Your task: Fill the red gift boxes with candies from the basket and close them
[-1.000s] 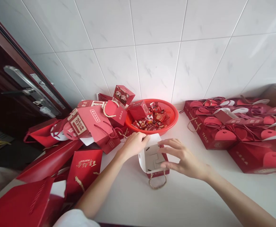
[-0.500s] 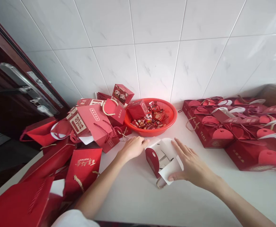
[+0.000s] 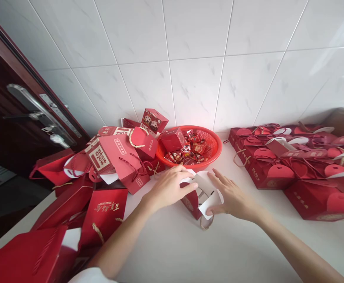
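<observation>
A small red gift box, its flaps standing open and its white inside showing, rests on the table in front of me. My right hand grips its right side, thumb at the near white flap and fingers along the far one. On the left, my left hand reaches over the box's red flap, its thumb held apart from the fingers. Whether those fingers touch the far flap is hard to tell. A beige rope handle hangs out at the box's near side. Behind stands a red plastic basket with wrapped candies.
Red gift bags and boxes are heaped on the left. Rows of closed red boxes with cords stand on the right. A tiled wall rises behind the white table; a dark door is at far left.
My left hand has moved right, over the box's left flap, and its thumb has spread from the fingers. My right hand stays on the box. The view has shifted slightly.
</observation>
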`<state>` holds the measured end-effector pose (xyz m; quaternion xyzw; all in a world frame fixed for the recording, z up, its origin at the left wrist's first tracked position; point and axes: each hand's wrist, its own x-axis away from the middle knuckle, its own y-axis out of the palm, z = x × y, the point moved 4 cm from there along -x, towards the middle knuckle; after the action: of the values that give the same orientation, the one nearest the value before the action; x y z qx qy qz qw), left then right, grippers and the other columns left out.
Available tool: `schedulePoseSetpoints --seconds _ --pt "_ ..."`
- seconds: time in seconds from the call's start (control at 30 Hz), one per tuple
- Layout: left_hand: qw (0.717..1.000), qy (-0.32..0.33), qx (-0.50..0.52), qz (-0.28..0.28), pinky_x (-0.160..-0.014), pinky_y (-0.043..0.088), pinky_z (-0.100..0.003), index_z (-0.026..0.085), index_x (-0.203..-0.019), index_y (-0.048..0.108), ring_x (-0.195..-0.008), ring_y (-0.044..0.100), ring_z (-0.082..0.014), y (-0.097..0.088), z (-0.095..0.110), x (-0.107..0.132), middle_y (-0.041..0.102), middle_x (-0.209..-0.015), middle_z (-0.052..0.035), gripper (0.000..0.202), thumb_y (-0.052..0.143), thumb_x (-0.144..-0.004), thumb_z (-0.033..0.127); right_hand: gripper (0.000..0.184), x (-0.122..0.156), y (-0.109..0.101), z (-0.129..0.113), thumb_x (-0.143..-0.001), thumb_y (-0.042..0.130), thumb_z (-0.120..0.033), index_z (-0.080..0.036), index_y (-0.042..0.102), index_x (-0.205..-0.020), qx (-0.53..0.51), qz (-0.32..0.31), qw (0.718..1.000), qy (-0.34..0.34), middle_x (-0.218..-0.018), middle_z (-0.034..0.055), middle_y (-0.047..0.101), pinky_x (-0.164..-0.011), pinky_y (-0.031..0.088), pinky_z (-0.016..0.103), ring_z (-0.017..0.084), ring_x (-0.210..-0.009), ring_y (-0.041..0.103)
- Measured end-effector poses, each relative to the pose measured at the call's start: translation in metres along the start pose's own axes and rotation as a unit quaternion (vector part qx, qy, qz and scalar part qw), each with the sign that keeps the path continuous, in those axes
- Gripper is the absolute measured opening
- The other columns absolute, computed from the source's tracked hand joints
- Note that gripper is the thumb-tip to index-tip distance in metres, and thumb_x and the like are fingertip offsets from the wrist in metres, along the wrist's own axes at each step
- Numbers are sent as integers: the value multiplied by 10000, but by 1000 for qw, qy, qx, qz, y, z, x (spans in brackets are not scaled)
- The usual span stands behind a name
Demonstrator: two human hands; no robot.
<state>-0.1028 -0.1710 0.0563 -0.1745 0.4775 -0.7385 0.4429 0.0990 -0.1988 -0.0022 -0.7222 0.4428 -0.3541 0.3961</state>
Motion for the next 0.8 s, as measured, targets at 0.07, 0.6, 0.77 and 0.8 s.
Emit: schedulePoseSetpoints --seconds 0.07,0.6,0.77,0.8 --pt "998 -3 4 -67 -1072 442 -362 265 -1252 665 -1254 576 -256 -3 -5 1 632 -1347 -50 406 617 -894 451 1255 0 -5 0 -664 729 -738 -235 88 -1619 -13 -14 1000 -1 -1667 205 60 -1187 221 598 421 -1526 121" --pt "979 3 98 -181 -1002 495 -329 249 -1334 626 -1208 628 -246 -34 -23 -40 657 -1344 -54 545 718 -812 376 824 -17 -93 6 -752 718 -650 -327 493 -1476 -74 28 987 -140 -1486 78 534 -1106 415 490 361 -1333 523" --pt "991 -3 71 -112 -1007 486 -300 191 -1230 664 -1191 641 -216 -2 -31 -124 701 -1268 -76 334 578 -909 224 472 -65 -118 20 -809 687 -575 -210 737 -1103 -280 233 919 -148 -1166 102 735 -934 543 420 280 -1054 690" --pt "991 -16 19 -130 -1027 470 -295 210 -1259 642 -1226 617 -209 9 -34 -141 679 -1306 -66 355 574 -910 212 452 -77 -116 25 -795 699 -569 -197 737 -1051 -328 275 894 -135 -1115 103 746 -908 552 414 265 -1003 700"
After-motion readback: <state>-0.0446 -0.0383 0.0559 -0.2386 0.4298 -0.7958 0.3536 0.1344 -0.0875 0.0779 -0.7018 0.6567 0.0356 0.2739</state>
